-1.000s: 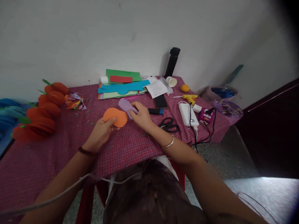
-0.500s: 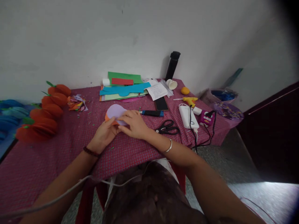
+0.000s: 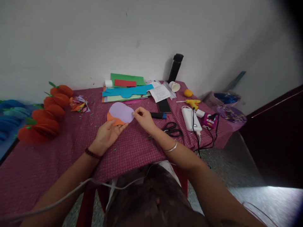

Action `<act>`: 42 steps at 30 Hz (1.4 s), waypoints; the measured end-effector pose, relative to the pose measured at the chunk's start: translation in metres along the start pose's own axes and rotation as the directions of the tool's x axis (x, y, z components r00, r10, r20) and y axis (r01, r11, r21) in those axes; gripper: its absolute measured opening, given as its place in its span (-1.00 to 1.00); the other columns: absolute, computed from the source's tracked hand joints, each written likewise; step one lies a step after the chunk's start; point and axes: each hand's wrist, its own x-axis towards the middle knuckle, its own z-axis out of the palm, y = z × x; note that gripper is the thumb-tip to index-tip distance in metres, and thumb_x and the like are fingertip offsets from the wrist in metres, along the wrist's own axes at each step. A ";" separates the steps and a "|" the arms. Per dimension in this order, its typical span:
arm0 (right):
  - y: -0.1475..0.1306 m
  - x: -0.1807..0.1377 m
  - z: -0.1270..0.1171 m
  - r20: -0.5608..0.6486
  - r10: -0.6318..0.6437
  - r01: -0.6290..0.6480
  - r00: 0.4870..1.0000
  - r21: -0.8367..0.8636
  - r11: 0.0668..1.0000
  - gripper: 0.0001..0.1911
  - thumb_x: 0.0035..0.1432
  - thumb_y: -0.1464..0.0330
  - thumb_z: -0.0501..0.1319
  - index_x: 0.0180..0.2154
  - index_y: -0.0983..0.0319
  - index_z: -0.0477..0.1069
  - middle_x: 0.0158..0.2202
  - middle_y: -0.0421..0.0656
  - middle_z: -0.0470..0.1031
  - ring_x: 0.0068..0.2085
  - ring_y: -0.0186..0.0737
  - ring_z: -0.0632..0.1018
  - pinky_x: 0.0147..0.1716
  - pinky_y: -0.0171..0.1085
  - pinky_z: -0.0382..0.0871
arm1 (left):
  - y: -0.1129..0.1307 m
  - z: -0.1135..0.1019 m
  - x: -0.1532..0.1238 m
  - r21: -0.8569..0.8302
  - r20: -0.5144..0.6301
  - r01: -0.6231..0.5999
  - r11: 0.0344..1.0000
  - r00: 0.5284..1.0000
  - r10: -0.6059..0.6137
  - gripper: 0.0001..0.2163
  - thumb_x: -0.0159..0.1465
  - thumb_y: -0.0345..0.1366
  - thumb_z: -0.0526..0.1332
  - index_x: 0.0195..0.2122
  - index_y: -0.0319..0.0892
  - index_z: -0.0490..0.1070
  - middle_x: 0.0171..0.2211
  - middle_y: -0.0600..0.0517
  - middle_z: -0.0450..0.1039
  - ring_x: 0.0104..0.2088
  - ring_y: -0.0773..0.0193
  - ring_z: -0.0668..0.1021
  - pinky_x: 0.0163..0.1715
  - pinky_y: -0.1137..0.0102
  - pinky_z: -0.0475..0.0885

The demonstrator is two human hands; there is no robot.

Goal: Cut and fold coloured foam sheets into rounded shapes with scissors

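Note:
Over the middle of the table I hold rounded paper cutouts, a purple paper shape (image 3: 120,112) lying over an orange paper piece (image 3: 113,120). My left hand (image 3: 107,134) grips their lower edge, thumb on the front and fingers behind. At the right edge of the purple shape, my right hand (image 3: 143,118) pinches with thumb and forefinger. Beyond that hand lies a box cutter (image 3: 158,115), partly covered by it. Black-handled scissors (image 3: 172,129) rest beside my right forearm, which hides part of them.
Orange paper pumpkins (image 3: 39,130) stand at the left, near paper scraps (image 3: 80,104). Stacked coloured paper (image 3: 127,91) lies at the back. To the right are a phone (image 3: 164,105), a yellow glue gun (image 3: 193,103), a white power bank (image 3: 191,119), cables and a black bottle (image 3: 175,67).
My right hand has drawn back to the right, from over the paper to its right edge. More of the purple shape now shows. My left hand stays nearly in place.

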 end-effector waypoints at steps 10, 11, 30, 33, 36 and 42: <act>-0.004 0.006 -0.009 0.064 0.027 -0.030 0.998 0.044 0.999 -0.87 0.13 0.31 0.16 -0.42 0.18 0.23 -0.53 -0.31 0.28 -0.52 -0.36 0.35 -0.50 -0.34 0.26 | -0.004 0.000 -0.004 0.093 0.081 -0.010 0.996 0.997 0.003 -0.66 -0.07 -0.66 0.14 -0.33 -0.19 0.53 -0.24 -0.01 0.63 -0.04 0.10 0.58 0.12 0.16 0.41; -0.004 0.004 -0.008 0.078 -0.002 0.003 0.997 -0.014 1.000 -0.88 0.12 0.33 0.16 -0.42 0.19 0.24 -0.51 -0.30 0.29 -0.49 -0.35 0.35 -0.47 -0.33 0.26 | -0.004 0.000 -0.005 0.106 0.091 -0.017 0.994 0.996 0.007 -0.59 -0.08 -0.67 0.15 -0.25 -0.17 0.54 -0.21 0.00 0.63 -0.03 0.12 0.57 0.12 0.18 0.40; -0.008 0.000 -0.003 0.116 0.014 0.003 0.993 -0.143 0.990 -0.84 0.10 0.35 0.19 -0.48 0.21 0.27 -0.52 -0.29 0.32 -0.47 -0.34 0.34 -0.41 -0.31 0.24 | -0.009 -0.003 0.000 0.107 -0.038 0.006 0.994 0.999 -0.002 -0.55 0.16 -0.63 0.18 0.05 -0.13 0.41 -0.16 -0.03 0.62 -0.20 0.23 0.64 -0.13 0.35 0.56; -0.006 0.001 -0.003 0.140 0.049 -0.036 0.989 -0.097 0.995 -0.81 0.11 0.31 0.19 -0.49 0.21 0.26 -0.54 -0.31 0.29 -0.49 -0.34 0.33 -0.45 -0.32 0.22 | -0.005 -0.007 -0.001 0.124 -0.014 0.080 0.989 0.997 -0.079 -0.62 0.18 -0.57 0.18 0.02 -0.15 0.43 -0.25 -0.04 0.63 -0.31 0.18 0.66 -0.32 0.29 0.62; -0.004 0.001 -0.004 0.129 0.029 -0.017 0.991 -0.091 0.996 -0.83 0.10 0.31 0.20 -0.48 0.22 0.28 -0.53 -0.30 0.30 -0.48 -0.35 0.33 -0.43 -0.32 0.23 | -0.003 -0.009 -0.002 0.135 -0.014 0.097 0.986 0.995 -0.096 -0.64 0.18 -0.56 0.19 -0.02 -0.14 0.45 -0.32 0.00 0.63 -0.42 0.24 0.64 -0.50 0.41 0.58; -0.004 -0.003 -0.003 0.225 -0.051 0.052 0.973 0.003 0.999 -0.71 0.01 0.34 0.28 -0.18 0.22 0.34 -0.27 -0.19 0.45 -0.29 -0.28 0.46 -0.25 -0.27 0.35 | -0.005 -0.003 -0.001 0.114 0.006 -0.012 0.993 1.000 0.011 -0.61 0.09 -0.64 0.18 -0.11 -0.12 0.49 -0.25 0.04 0.63 -0.23 0.27 0.63 -0.12 0.38 0.55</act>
